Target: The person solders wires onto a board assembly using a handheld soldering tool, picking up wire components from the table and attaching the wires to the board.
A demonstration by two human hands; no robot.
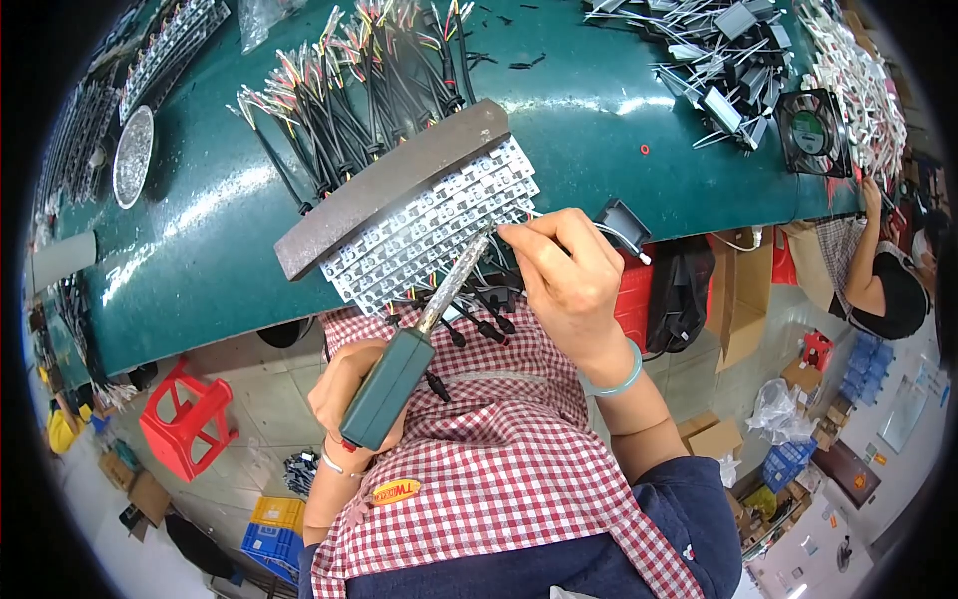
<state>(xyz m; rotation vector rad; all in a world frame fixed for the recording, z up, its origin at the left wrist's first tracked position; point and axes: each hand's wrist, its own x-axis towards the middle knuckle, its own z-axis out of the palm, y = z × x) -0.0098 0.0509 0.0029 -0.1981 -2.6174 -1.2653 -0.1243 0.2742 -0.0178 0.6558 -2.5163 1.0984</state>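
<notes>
My left hand [349, 394] is wrapped round the dark green handle of a soldering iron [384, 384]. Its long metal shaft points up and right, with the tip close to my right fingertips. Thumb and forefinger of my right hand [574, 280] are pinched at the right end of a panel of white circuit boards [429, 225]; whatever is between them is too small to make out. A dark metal bar [394, 185] lies across the panel's far edge. Black cables with plugs [486, 327] hang from the near edge. Beside my right hand lies a grey plastic housing [624, 222] with white wires.
Behind the bar lies a bundle of black cables [349, 120] with stripped coloured ends. A pile of grey housings [728, 70] and a small fan [813, 130] stand at the right. An oval dish [134, 158] is at the left. Another person [878, 270] works at the far right.
</notes>
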